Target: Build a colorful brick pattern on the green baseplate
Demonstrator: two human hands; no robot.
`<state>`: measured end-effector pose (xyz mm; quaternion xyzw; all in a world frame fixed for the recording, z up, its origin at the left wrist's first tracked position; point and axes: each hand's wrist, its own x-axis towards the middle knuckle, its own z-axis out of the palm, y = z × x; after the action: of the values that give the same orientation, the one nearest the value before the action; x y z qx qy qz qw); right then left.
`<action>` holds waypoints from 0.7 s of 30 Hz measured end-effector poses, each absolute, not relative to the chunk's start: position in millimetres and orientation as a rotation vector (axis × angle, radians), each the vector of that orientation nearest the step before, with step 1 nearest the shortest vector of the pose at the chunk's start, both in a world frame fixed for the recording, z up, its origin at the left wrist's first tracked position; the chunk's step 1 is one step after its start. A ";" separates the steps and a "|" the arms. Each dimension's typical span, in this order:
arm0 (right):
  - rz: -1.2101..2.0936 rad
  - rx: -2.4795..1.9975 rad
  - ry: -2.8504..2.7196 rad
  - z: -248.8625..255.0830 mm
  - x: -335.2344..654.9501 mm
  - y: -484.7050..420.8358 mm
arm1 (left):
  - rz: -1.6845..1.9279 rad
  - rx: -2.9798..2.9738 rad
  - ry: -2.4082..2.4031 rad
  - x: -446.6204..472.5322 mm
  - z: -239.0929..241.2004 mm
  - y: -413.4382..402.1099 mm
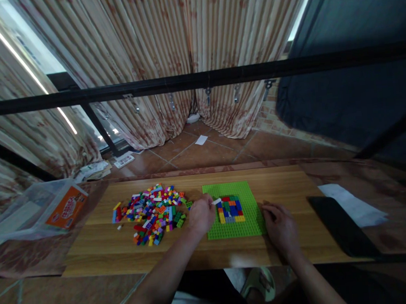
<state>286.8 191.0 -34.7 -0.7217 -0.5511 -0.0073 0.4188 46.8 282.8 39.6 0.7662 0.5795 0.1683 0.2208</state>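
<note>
My left hand (202, 216) is closed in a pinch on a white brick (216, 201), just over the upper left corner of a patch of built bricks. That patch (231, 210), in red, blue, yellow, green and other colours, sits on a green baseplate (253, 229). Beside the plate's right edge, my right hand (282, 226) rests with its fingers curled. Whether anything is inside those fingers is hidden. A wide heap of loose coloured bricks (154, 211) lies on the wooden table to the left of my left hand.
A clear plastic box (36, 205) with an orange label stands left of the wooden table (102, 256). On the right lie a black flat object (343, 225) and white paper (354, 204). A dark metal bar (170, 84) crosses beyond the table, before striped curtains (140, 45).
</note>
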 end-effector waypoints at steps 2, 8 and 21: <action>-0.018 -1.812 -1.378 -35.3 287.1 190.9 | 0.461 2.151 1.566 47.6 40.1 287.1; -0.007 -1.815 -1.378 -35.7 287.3 190.7 | 0.417 2.223 1.461 47.7 42.8 296.3; -0.002 -1.826 -1.355 -34.9 286.3 191.0 | 0.313 2.128 1.442 62.9 45.7 280.5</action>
<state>286.3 191.0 -34.9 -0.7286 -0.5409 -0.0009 0.4203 62.9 280.5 45.7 0.7907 0.5357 0.1161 0.2728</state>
